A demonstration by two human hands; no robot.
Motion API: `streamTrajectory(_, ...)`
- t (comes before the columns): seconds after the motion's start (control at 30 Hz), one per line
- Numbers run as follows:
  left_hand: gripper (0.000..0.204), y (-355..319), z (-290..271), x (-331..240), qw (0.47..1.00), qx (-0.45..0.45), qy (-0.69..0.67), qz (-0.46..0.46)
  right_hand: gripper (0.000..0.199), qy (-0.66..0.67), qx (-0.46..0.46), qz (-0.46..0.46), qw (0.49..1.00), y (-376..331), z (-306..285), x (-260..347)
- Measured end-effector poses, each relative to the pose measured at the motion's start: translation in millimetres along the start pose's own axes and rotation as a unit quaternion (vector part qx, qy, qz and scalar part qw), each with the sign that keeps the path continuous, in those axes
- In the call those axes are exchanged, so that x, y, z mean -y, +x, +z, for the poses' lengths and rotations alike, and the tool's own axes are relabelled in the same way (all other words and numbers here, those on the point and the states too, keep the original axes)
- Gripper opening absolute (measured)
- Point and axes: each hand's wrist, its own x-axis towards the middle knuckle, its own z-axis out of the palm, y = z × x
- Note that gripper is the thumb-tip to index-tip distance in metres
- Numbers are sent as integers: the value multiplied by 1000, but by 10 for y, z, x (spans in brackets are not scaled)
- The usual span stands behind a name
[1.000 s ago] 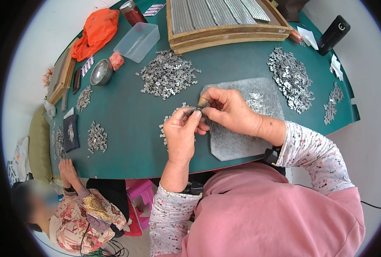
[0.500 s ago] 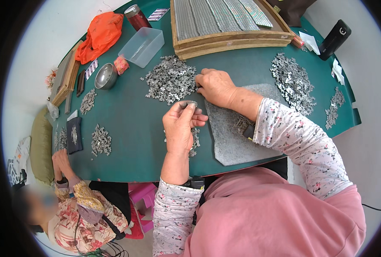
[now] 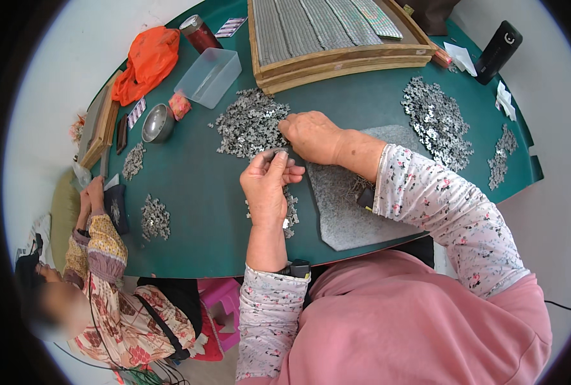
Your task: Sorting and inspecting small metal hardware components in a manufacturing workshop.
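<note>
The left hand [image 3: 267, 186] has its grip closed on a small stack of grey metal pieces [image 3: 277, 154], pinched between thumb and fingertips and held just above the worktop [image 3: 195, 192]. The right hand [image 3: 312, 136] reaches across to the central heap of metal pieces [image 3: 248, 122], fingers curled down and touching its near edge; whether that grip has closed on any piece cannot be told, since the fingertips are hidden among the heap.

The green worktop fills most of the view. At its far edge sits a wooden tray [image 3: 336, 61] packed with rows of grey strips. Under the right forearm lies a grey felt mat [image 3: 343, 212]. To the right is another large heap of pieces [image 3: 438, 122], with a smaller one [image 3: 500, 154] near the worktop's edge. An orange cloth [image 3: 145, 61] lies at the far left, beside a clear plastic box [image 3: 209, 76] and a dark red can [image 3: 199, 32]. A black cylinder [image 3: 498, 42] stands at the far right. A metal bowl [image 3: 158, 123] rests left of the central heap. A few loose pieces [image 3: 290, 215] lie just beside the left wrist.

At the lower left another person's hand [image 3: 93, 192] rests at the worktop's edge near a small pile [image 3: 154, 218].
</note>
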Motion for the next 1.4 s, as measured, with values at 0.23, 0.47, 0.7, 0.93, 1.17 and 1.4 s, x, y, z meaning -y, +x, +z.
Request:
streamTrajectory(0.23,11,46,26,-4,997,9,61,47,18,142,-18,-56,988,-142,-414,-70)
streamTrajectory(0.47,9,72,183,-38,993,113,-8,-39,24,320,-61,27,945,-432,-568,-63)
streamTrajectory(0.7,10,91,376,-18,985,168,11,-44,20,326,-115,47,937,-616,-580,-140)
streamTrajectory(0.93,14,70,576,38,987,155,45,-11,18,284,-203,53,935,-759,-566,-133)
streamTrajectory(1.17,13,32,661,62,986,149,69,12,20,261,-207,32,942,-829,-584,-149)
streamTrajectory(1.4,13,18,636,59,987,144,65,24,21,218,-247,16,944,-842,-533,-110)
